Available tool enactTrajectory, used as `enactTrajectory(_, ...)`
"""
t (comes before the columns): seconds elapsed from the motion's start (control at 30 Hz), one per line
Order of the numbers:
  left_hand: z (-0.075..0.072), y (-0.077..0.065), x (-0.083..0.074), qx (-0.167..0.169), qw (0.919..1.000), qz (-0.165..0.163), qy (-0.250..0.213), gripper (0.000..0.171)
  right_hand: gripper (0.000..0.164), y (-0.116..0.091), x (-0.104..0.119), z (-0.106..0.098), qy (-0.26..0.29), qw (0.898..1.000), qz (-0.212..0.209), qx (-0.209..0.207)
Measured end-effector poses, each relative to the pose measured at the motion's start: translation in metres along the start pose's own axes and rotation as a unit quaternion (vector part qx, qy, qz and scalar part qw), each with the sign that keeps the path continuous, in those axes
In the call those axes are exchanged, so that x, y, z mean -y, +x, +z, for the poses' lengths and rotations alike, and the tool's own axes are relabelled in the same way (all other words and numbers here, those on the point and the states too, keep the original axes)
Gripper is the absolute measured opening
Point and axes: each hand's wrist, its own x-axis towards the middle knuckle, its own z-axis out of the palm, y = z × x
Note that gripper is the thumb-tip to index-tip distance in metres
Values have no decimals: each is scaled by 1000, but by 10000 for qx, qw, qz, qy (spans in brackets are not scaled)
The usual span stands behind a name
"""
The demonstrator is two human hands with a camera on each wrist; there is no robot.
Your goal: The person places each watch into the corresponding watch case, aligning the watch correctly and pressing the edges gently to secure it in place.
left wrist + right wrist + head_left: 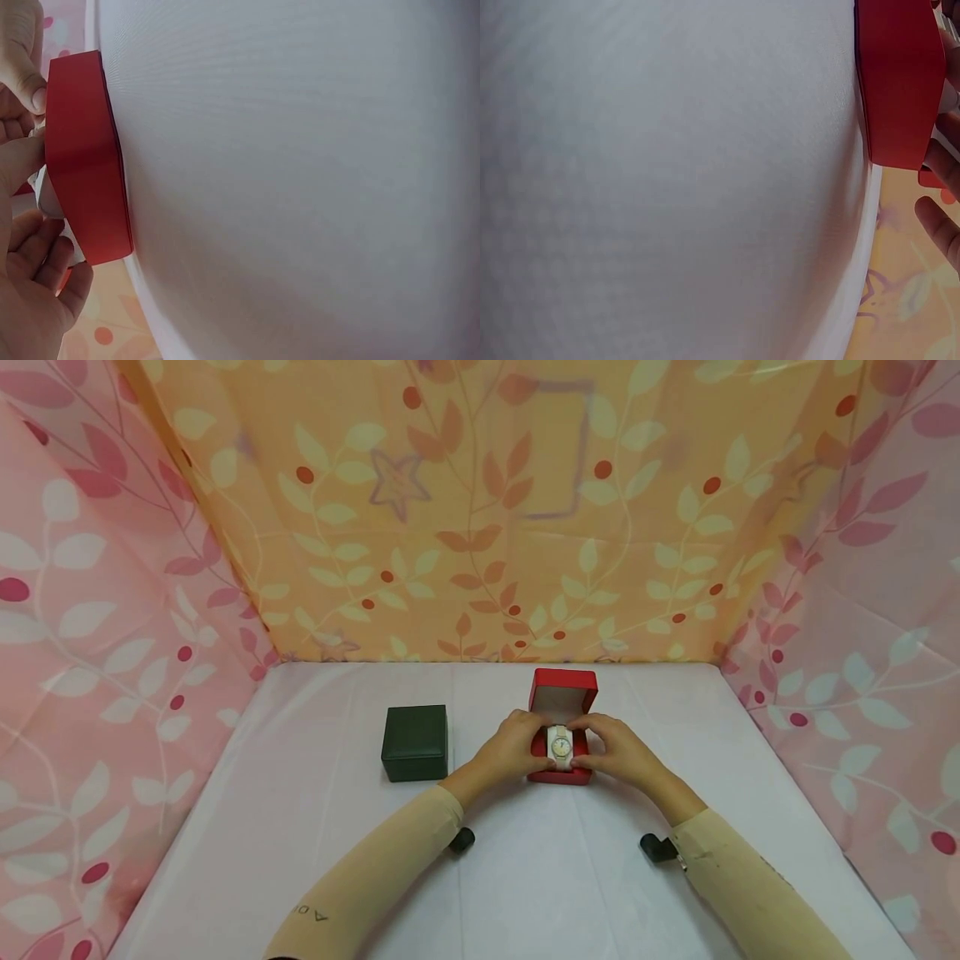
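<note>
A wristwatch [561, 746] with a round pale dial sits on a white cushion inside an open red watch box [558, 778]. The box stands on the table with its lid raised at the back. My left hand [517, 745] holds the watch and cushion from the left side, thumb in front and fingers behind. From the right side my right hand [618, 750] holds them the same way. In the left wrist view, the red box wall [86, 157] hides most of the watch. The right wrist view shows fingers [943, 165] beside the box.
A closed dark green box [415, 743] stands left of the red one. White cloth [525, 877] covers the table. Patterned fabric [472, 510] hangs at the back and both sides. Small black devices [658, 848] sit by the wrists.
</note>
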Motion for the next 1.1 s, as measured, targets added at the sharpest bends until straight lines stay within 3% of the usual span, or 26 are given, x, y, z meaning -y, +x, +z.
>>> enactTrajectory(0.3, 1, 2, 2, -36, 9998, 104, 189, 58, 57, 0, 0, 0, -59, 9999, -126, -24)
enactTrajectory(0.67, 1, 6, 4, 180, 9988, 40, 447, 60, 59, 1, -6, 0, -174, 9997, 1, 192)
enactTrajectory(1.1, -1, 0, 3, 70, 9997, 17, 223, 58, 63, -3, -1, -5, -154, 9997, 26, 206)
